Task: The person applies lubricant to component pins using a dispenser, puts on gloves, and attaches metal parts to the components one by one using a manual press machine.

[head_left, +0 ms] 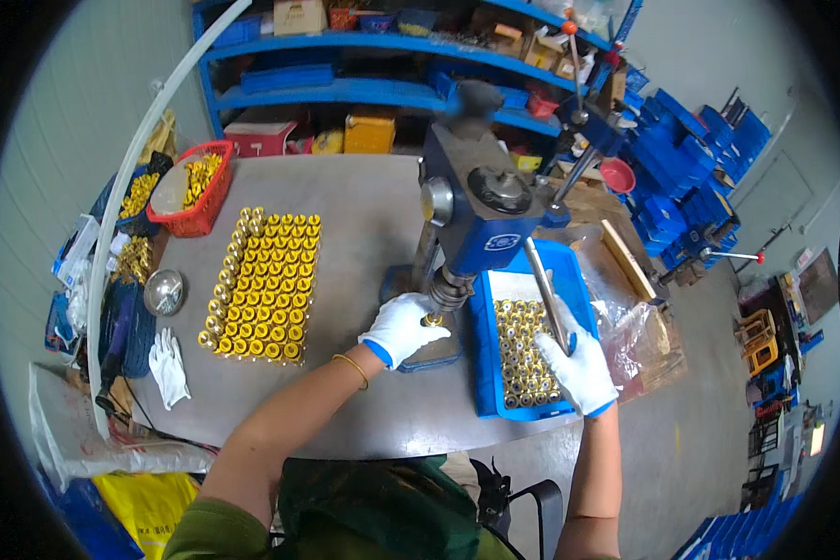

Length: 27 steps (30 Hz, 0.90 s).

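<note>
My left hand (403,330), in a white glove, is closed around a small brass fitting (433,319) on the base of a blue bench press (476,173). The press's ram (451,289) sits right above the fitting; a gap between them cannot be made out. My gloved right hand (581,375) is wrapped round the long metal lever (541,285) of the press. Below that hand, a blue plastic bin (483,397) holds rows of brass fittings (523,359). Left of the press, many more brass fittings (269,294) stand upright in close rows on the grey table (364,215).
A red basket (217,210) of brass parts and a metal bowl (164,292) stand at the table's left, near a loose white glove (168,369). Blue shelves (345,91) stand behind. Clear plastic wrap (625,327) lies right of the bin.
</note>
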Available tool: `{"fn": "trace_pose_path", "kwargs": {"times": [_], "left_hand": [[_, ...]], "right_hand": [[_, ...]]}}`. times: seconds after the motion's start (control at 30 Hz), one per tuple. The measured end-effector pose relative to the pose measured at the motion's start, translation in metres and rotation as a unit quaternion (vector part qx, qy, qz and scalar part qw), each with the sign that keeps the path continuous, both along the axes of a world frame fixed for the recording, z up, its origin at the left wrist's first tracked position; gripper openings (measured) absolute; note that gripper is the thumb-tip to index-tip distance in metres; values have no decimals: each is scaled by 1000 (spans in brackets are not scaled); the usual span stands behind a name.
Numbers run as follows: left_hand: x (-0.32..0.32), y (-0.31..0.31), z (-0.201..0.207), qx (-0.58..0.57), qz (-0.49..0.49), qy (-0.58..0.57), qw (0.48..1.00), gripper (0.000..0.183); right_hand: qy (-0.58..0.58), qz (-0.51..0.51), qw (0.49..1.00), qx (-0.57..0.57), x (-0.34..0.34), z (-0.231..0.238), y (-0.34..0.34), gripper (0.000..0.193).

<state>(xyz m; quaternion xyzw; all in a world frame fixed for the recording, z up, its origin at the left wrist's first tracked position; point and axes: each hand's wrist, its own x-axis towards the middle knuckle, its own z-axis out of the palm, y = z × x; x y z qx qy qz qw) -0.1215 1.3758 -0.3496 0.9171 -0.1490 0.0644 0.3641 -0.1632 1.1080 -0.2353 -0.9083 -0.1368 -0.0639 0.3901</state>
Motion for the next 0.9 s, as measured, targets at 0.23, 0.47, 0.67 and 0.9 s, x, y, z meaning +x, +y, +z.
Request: {"fn": "trace_pose_path", "kwargs": {"times": [0.23,0.47,0.67,0.9], "left_hand": [[-8,1,-15,-52,9,71,996,43],[-4,7,-7,-101,-32,79,991,40],[-3,9,5,-33,-42,82,995,41],[-14,9,-9,-29,14,16,999,47]], "right_hand": [[318,38,933,163,-24,13,6,52],[204,-73,974,59,-29,-4,17,34],[198,-86,969,122,-30,3,17,40],[63,472,741,474,1,183,-16,62]]}}
